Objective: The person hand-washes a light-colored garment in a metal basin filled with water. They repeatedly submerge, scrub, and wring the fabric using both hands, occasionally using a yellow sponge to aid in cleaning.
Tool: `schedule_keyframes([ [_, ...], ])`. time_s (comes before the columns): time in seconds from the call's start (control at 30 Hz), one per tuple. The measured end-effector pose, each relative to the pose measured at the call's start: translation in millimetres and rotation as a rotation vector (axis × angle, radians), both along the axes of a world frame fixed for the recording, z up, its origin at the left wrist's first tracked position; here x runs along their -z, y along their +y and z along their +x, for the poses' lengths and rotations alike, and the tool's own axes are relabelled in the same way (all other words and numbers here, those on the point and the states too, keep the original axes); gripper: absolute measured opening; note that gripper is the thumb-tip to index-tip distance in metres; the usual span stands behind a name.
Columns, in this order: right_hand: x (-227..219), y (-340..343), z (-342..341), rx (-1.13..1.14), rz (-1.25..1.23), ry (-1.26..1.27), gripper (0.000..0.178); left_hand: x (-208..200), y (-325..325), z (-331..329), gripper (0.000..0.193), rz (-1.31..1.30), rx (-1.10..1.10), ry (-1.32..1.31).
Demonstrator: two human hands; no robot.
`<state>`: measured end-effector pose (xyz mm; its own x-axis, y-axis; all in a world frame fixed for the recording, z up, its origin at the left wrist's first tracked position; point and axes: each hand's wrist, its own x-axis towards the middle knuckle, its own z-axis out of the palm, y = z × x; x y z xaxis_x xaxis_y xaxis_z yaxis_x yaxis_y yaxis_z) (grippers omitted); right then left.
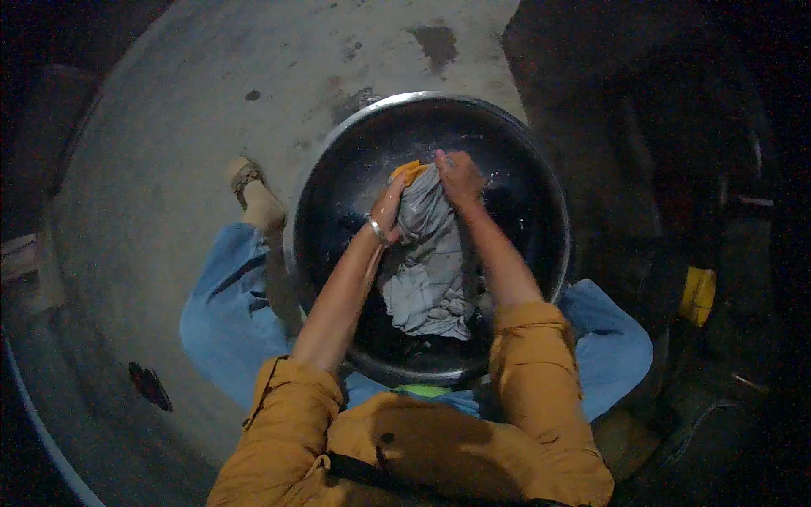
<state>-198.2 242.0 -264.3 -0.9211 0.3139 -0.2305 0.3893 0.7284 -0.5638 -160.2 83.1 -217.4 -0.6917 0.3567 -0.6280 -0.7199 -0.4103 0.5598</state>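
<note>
A grey wet-looking cloth [432, 283] hangs in folds inside a wide, dark metal basin [427, 98]. My left hand [388, 208], with a bracelet at the wrist, grips the cloth's upper left side. By its fingertips, at the cloth's top, shows a small orange-yellow patch [410, 171]; whether it belongs to the cloth or is a separate piece I cannot tell. My right hand [461, 180] is closed on the cloth's upper right edge, thumb pointing up. The lower end of the cloth is bunched near the basin's close side.
The basin stands between my bent legs in blue trousers [228, 296]. Concrete floor [186, 169] with dark wet spots [437, 46] lies to the left and beyond. A yellow object [698, 296] is at the right amid dark clutter, and a dark reddish item [150, 386] lies at lower left.
</note>
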Motion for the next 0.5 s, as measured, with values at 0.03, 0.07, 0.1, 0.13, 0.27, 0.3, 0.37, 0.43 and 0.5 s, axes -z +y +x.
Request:
schedule_keyframes([
  [0.03, -1, 10, 3, 0.072, 0.005, 0.036, 0.051, 23, -4, -1, 0.053, 0.109, -0.050, -0.028],
  [0.07, -1, 16, 3, 0.136, 0.003, 0.071, 0.057, 54, -13, -1, 0.054, 0.213, -0.108, -0.056],
  [0.1, -6, 21, 3, 0.204, 0.006, 0.102, 0.063, 53, -19, -3, 0.056, 0.322, -0.162, -0.087],
  [0.13, -13, 26, 1, 0.149, 0.055, -0.083, 0.076, 49, -30, 4, 0.056, 0.337, -0.141, -0.062],
  [0.27, 21, 4, 13, -0.148, 0.046, -0.202, 0.075, 89, -18, 5, 0.059, 0.176, -0.221, -0.092],
  [0.3, 30, -2, 17, -0.175, -0.029, -0.179, 0.070, 77, -15, 5, 0.059, 0.223, -0.216, -0.086],
  [0.37, 54, -12, 24, -0.238, -0.184, -0.132, 0.060, 61, -12, 5, 0.058, 0.310, -0.212, -0.074],
  [0.43, 45, -44, 49, -0.189, -0.244, 0.209, 0.045, 67, -19, 5, 0.055, 0.361, -0.238, -0.098],
  [0.5, -24, -79, 73, -0.416, -0.087, 0.532, 0.028, 71, -31, 8, 0.057, 0.182, -0.306, -0.067],
])
